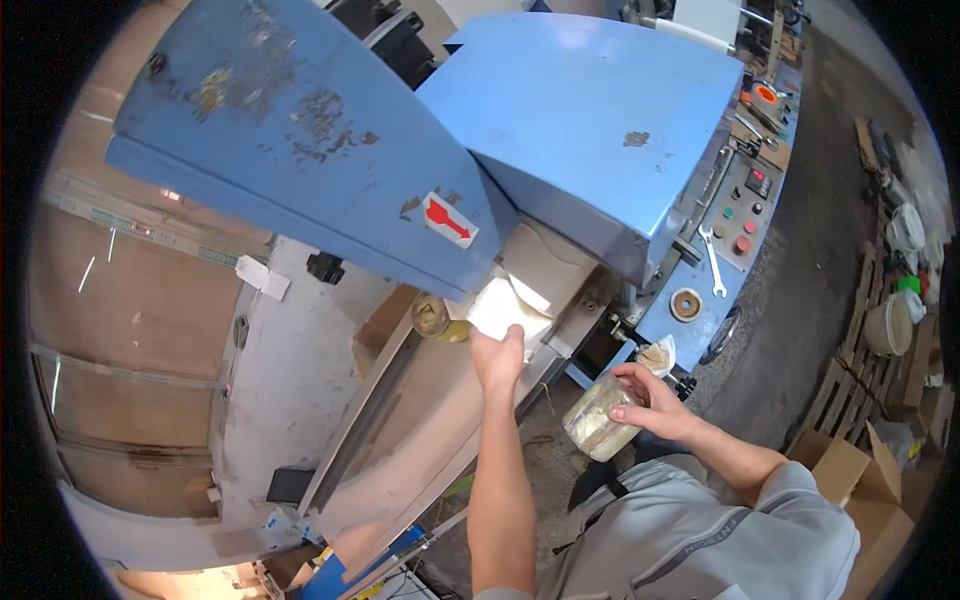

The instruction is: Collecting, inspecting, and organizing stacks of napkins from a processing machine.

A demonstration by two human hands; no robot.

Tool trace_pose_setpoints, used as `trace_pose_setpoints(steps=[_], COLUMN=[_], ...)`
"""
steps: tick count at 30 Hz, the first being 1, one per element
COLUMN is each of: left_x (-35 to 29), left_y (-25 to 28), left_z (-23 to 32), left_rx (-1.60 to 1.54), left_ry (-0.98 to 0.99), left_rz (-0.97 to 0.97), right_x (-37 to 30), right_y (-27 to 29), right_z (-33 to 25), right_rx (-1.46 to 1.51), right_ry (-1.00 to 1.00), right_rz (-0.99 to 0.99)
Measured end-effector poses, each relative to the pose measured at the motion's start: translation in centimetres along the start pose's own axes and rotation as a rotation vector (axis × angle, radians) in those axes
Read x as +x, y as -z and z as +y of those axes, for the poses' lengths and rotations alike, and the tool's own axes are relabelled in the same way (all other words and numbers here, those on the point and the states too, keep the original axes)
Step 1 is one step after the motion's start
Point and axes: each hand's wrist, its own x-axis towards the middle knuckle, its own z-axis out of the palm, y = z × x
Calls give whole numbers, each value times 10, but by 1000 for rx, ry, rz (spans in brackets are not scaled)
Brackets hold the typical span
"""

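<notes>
Left hand (497, 362): grasped white paper (500, 308), beside blue machine (585, 110).
Right hand (655, 402): gripped tilted jar (598, 418), near the person's waist.
Wrench (712, 262): lay near brown ring (677, 300).

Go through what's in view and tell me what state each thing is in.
Left hand: closed on the paper
Paper: held, bent
Right hand: gripping the jar
Jar: held tilted, pale contents inside; can't tell if lidded
Wrench: lying loose
Roll: lying flat
Display: lit red
Blue cover: paint chipped
Box: flaps open
</notes>
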Motion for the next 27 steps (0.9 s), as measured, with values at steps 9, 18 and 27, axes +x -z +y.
trace_pose_setpoints(steps=[9, 18, 27], left_x=[-57, -92, -80], left_y=[145, 246, 252], left_z=[-136, -176, -221], left_rx=[-601, 226, -284], left_ry=[140, 44, 213], left_rz=[104, 126, 34], right_x=[69, 168, 153], right_y=[-88, -147, -252], right_z=[-49, -25, 25], right_rx=[-480, -1342, -633], right_ry=[309, 542, -140], right_rz=[-7, 131, -249])
